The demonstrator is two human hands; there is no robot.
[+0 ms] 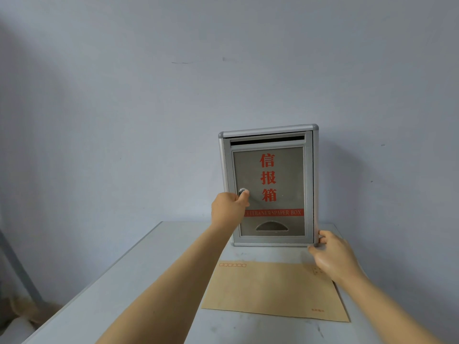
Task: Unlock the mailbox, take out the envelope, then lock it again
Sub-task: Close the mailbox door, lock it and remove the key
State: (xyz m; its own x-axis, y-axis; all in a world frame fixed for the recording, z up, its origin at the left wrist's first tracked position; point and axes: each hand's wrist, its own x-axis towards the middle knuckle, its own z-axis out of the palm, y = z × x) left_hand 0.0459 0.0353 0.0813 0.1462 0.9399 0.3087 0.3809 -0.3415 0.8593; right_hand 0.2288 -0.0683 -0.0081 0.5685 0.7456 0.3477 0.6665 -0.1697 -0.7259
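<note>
A grey metal mailbox (pixel 285 184) with red characters stands upright at the back of the table, its door closed. My left hand (pixel 229 207) is pinched at the round lock (pixel 242 191) on the door's left side; a key under the fingers is hidden. My right hand (pixel 331 254) grips the mailbox's lower right corner. A tan envelope (pixel 270 291) lies flat on the table in front of the mailbox, partly under my right wrist.
The white table (pixel 139 289) runs from the wall toward me, with its left edge slanting across the view. A pale blue wall (pixel 173 95) rises right behind the mailbox. Grey floor and a metal leg show at the far left.
</note>
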